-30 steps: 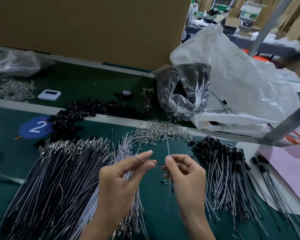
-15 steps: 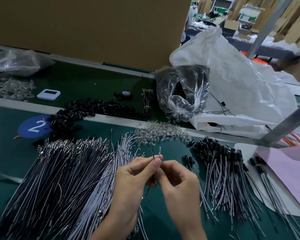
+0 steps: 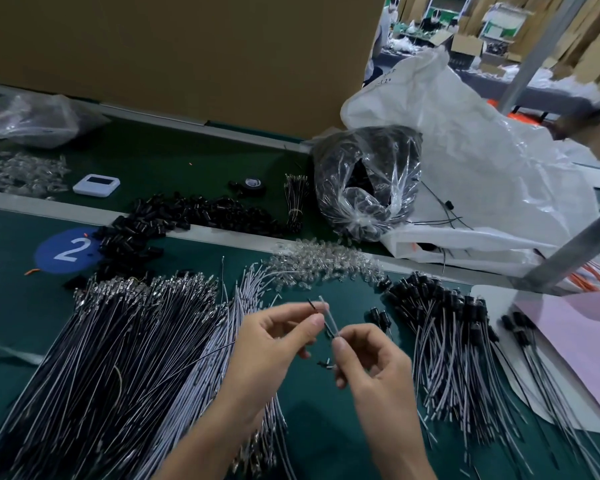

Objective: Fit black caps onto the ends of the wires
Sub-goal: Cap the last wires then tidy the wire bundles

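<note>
Pinching a black wire [image 3: 311, 304] near its tip at the centre of the head view, the left hand [image 3: 274, 344] grips it between thumb and forefinger, probably so the short free end stays stiff enough to take a cap. The right hand [image 3: 374, 368], just beside it, has its fingers [image 3: 340, 344] pinching the lower part of a grey wire [image 3: 328, 315], the rest loosely curled. The two wires cross between the hands, their tips raised where they are easy to see. No cap shows on either tip. The uncapped wires [image 3: 118, 358] fan across the tabletop [image 3: 321, 438] at lower left, seemingly as feed stock within reach of the left hand. The capped wires [image 3: 447, 327] lie right of centre, kept apart as finished work. Loose black caps [image 3: 187, 216] heap at upper left of centre, well apart from the hands, beside a blue disc [image 3: 66, 251] marked 2. A small dark piece [image 3: 323, 363] lies below the hands; whether it is a cap I cannot tell.
</note>
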### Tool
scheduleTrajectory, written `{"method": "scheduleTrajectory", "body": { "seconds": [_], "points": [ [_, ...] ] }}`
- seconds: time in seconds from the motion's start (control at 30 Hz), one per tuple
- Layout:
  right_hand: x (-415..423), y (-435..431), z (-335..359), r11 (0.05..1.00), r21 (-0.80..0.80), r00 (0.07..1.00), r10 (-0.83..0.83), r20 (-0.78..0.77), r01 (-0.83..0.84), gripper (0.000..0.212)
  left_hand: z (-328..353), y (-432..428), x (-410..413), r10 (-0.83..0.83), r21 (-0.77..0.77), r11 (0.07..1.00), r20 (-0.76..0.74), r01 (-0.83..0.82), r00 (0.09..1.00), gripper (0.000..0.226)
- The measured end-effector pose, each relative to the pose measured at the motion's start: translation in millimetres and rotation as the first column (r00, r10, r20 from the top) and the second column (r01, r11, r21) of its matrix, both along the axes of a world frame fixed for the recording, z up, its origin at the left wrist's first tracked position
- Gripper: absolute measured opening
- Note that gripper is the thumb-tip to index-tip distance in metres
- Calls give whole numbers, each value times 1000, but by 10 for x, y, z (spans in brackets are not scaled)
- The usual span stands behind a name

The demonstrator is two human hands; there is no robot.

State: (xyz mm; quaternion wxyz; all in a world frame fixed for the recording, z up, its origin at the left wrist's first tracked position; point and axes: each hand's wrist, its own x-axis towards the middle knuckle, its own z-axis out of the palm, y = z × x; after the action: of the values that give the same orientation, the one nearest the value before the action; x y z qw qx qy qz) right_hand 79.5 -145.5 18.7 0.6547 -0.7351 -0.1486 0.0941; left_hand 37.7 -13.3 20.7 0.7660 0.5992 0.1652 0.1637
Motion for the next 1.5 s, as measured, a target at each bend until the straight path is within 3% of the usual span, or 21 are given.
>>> {"method": "scheduleTrajectory", "body": {
  "seconds": [0.07,0.13,0.2,0.33,0.47,0.67,0.77,0.97,1.07,1.2,1.33,1.4,1.5],
  "points": [
    [51,-72,-12,999,-19,999,-48,5,48,24,-91,169,179,64,253,966,-73,-44,995,29],
    [96,-127,-26,994,-35,995,-99,16,100,22,-172,354,419,193,593,803,-163,-60,968,35],
    [125,-156,-39,989,-56,990,-136,32,137,21,-237,483,674,224,777,628,-238,47,945,33],
    [128,-172,-51,987,-90,990,-126,68,132,26,-353,526,1031,183,906,320,-347,278,920,19],
    [134,-201,-55,987,-110,990,-105,93,115,26,-401,507,1136,211,943,188,-311,274,927,13],
    [157,-229,-45,985,-125,989,-102,107,115,26,-455,426,1155,132,964,101,-258,246,957,29],
    [153,-211,-46,986,-128,990,-90,112,104,26,-468,381,1190,126,971,72,-235,228,964,20],
    [158,-274,-63,984,-144,988,-91,123,109,26,-484,450,1148,154,965,246,-131,90,979,27],
    [178,-345,-58,983,-147,989,-99,107,114,27,-417,772,1144,352,982,191,-76,8,933,23],
    [190,-399,-53,978,-163,989,-119,84,132,22,-329,1389,1195,564,979,102,-204,177,800,53],
    [169,-373,-38,973,-194,989,-106,101,124,19,-398,1933,1242,597,881,251,-467,401,652,71],
    [166,-356,-32,971,-209,990,-98,103,118,19,-462,2094,1273,535,859,253,-507,444,676,73],
    [177,-342,-21,967,-228,990,-88,107,111,18,-482,2159,1365,483,896,143,-433,419,761,74]
  ]
}}
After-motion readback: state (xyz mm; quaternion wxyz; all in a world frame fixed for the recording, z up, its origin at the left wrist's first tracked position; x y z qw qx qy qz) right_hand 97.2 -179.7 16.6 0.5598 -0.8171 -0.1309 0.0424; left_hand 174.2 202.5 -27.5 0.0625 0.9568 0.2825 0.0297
